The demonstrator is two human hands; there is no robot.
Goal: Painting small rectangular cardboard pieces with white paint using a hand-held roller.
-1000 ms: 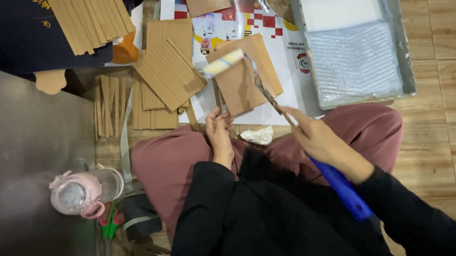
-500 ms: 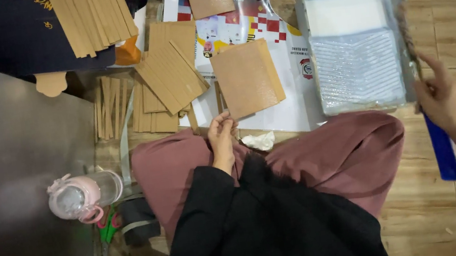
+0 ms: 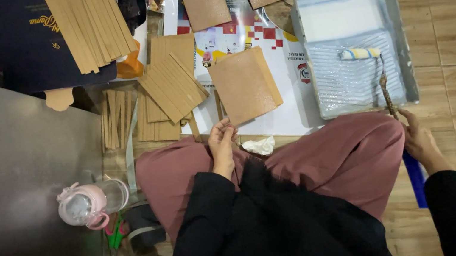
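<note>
A small paint roller with a yellow-and-white striped sleeve, thin bent metal shaft and blue handle (image 3: 359,53) lies with its sleeve on the ribbed slope of a grey rectangular plastic paint tray (image 3: 405,41), which sits on the wooden plank floor to the seated person's right; white liquid fills the tray's deep end, and the shaft runs down over the tray's near rim to the right hand (image 3: 419,140). That hand's fingers are closed around the top of the handle, whose blue end shows below the wrist beside the knee of the dusty-pink trousers (image 3: 335,160). The left hand (image 3: 222,145) rests on the other knee, fingers loosely curled together and empty, their tips just beside the near edge of a brown square cardboard panel (image 3: 244,84) lying on a white printed paper sheet (image 3: 291,106). A crumpled white tissue (image 3: 259,146) sits between the knees. Two more brown panels (image 3: 204,0) lie at the sheet's far end. Stacks of pale wooden strips (image 3: 170,85) spread to the left, with another bundle (image 3: 92,25) on a dark navy folder (image 3: 26,49). A clear bottle with a pink lid (image 3: 91,202) lies beside a grey metal surface (image 3: 7,179). Nothing lies between roller and hand but the tray's rim.
</note>
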